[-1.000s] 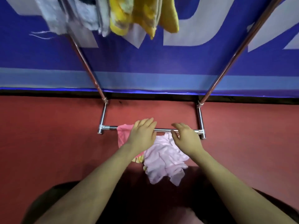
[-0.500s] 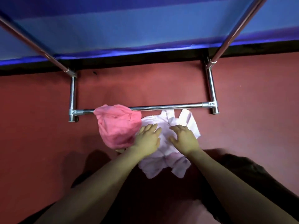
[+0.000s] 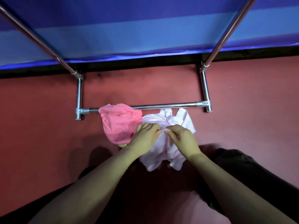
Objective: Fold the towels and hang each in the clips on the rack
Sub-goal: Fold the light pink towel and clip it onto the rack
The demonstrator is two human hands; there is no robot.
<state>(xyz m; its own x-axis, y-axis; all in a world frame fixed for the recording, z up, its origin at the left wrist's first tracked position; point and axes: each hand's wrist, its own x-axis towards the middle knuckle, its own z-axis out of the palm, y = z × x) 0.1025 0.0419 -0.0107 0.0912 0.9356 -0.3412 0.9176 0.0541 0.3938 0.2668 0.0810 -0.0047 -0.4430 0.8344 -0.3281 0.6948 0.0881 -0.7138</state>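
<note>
A crumpled pale pink towel (image 3: 174,122) lies on the red floor just in front of the rack's chrome bottom bar (image 3: 165,106). Both hands are on it: my left hand (image 3: 145,137) and my right hand (image 3: 182,138) curl their fingertips into the cloth at its middle, close together. A brighter pink towel (image 3: 119,123) lies bunched to the left, draped partly over the bar and touching my left hand. The clips and the top of the rack are out of view.
The rack's two chrome uprights (image 3: 229,29) slant up and away at left and right from the floor frame. A blue banner wall (image 3: 145,29) stands right behind the rack. My dark-clothed legs (image 3: 242,172) fill the lower part of the view.
My gaze has dropped, so the hanging towels above have left the view. Both hands came off the bottom bar and down onto the pale pink towel, gathering its cloth.
</note>
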